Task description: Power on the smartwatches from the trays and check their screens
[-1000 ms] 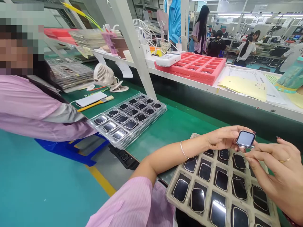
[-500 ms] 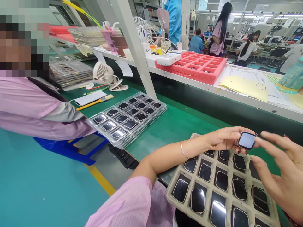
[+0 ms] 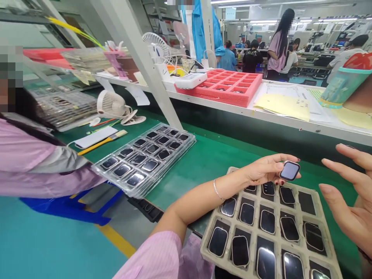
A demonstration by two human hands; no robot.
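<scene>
A small square watch face (image 3: 290,171) with a dark rim and a pale screen is pinched in the fingers of my left hand (image 3: 269,169), above the far edge of a beige tray (image 3: 205,248). Dark watch faces with light metal rims lie in the tray's compartments; the compartment at its far right corner holds no rimmed face, only a dark surface. My right hand (image 3: 350,197) is to the right of the tray, fingers spread, touching nothing.
Stacked clear plastic trays (image 3: 142,186) of watch faces lie left on the green table (image 3: 215,155). Beyond are a small fan (image 3: 112,104), a brush (image 3: 101,142), and a shelf with a red foam tray (image 3: 250,91). A person's pink sleeve (image 3: 26,162) is at far left.
My right hand has moved right, away from the watch face, its fingers now clear of it. My left hand still holds the face. The whole view has shifted slightly.
</scene>
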